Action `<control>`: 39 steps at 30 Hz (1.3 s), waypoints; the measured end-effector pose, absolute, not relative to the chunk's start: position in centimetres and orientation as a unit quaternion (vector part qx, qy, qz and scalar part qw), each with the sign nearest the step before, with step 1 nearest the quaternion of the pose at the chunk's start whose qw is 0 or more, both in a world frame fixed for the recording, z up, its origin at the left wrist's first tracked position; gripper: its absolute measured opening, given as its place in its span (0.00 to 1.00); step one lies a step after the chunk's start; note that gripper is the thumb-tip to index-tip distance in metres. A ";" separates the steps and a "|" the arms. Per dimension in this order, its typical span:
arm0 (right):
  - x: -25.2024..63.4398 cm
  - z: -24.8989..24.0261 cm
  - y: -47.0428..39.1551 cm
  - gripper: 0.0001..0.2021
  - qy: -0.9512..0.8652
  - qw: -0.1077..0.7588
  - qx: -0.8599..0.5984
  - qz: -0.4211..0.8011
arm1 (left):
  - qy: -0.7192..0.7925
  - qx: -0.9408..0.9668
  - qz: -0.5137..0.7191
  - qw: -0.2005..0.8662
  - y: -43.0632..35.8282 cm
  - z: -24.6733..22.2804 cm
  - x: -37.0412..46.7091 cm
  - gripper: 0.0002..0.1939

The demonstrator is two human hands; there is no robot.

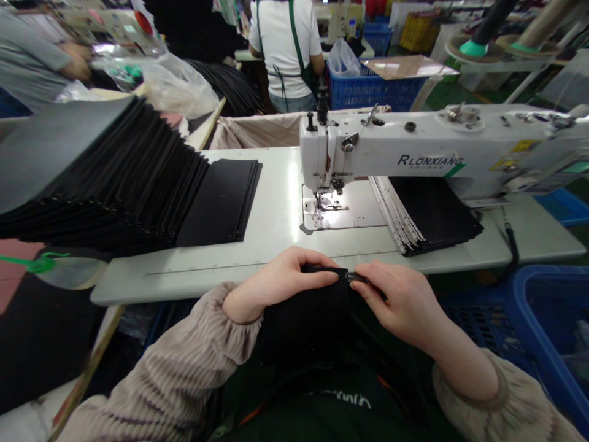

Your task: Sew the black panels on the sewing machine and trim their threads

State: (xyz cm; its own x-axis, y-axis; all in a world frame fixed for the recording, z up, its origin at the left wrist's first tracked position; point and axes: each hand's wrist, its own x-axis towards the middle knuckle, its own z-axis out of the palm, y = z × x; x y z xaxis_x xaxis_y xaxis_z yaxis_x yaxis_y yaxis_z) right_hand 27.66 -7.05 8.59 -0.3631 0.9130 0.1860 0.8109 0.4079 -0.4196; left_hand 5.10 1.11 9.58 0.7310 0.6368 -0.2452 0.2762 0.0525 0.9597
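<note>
My left hand (294, 279) is closed on a black fabric piece (317, 319), thumb on the near side, at the table's front edge. The piece hangs down over my lap. In my right hand (400, 294) a pair of small dark thread snips (358, 278) is pinched between thumb and fingers. Its tip meets the right upper corner of the black piece, close to my left thumb. Most of the snips is hidden by my fingers.
A white sewing machine (377, 144) stands on the pale table (280, 227). Black panels with white edges (437, 212) lie under its arm. At left are a tall stack of black pieces (133, 178) and a lower pile (221, 199). Blue baskets (547, 294) sit at right; co-workers (288, 49) are beyond.
</note>
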 end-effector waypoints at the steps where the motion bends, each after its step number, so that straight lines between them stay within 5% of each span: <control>1: 27.7 8.6 -7.0 0.10 -0.818 0.196 -0.526 0.126 | 0.337 0.672 0.140 0.644 1.1 9.6 5.1 0.14; 31: 27.5 9.2 -7.6 0.12 -0.814 0.151 -0.560 0.029 | 0.340 0.684 0.147 0.629 1.0 9.4 5.3 0.14; 39: 27.5 8.6 -7.3 0.10 -0.775 0.243 -0.558 0.171 | 0.349 0.668 0.136 0.643 0.9 9.3 5.3 0.15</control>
State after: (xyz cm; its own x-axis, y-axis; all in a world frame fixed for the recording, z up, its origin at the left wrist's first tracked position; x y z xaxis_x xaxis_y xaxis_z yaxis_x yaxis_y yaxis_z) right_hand 27.50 -7.26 8.61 -0.2581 0.9480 0.1862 0.7820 0.3182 -0.5360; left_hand 5.34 0.89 9.30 0.7199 0.6408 -0.2667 0.2914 0.0697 0.9541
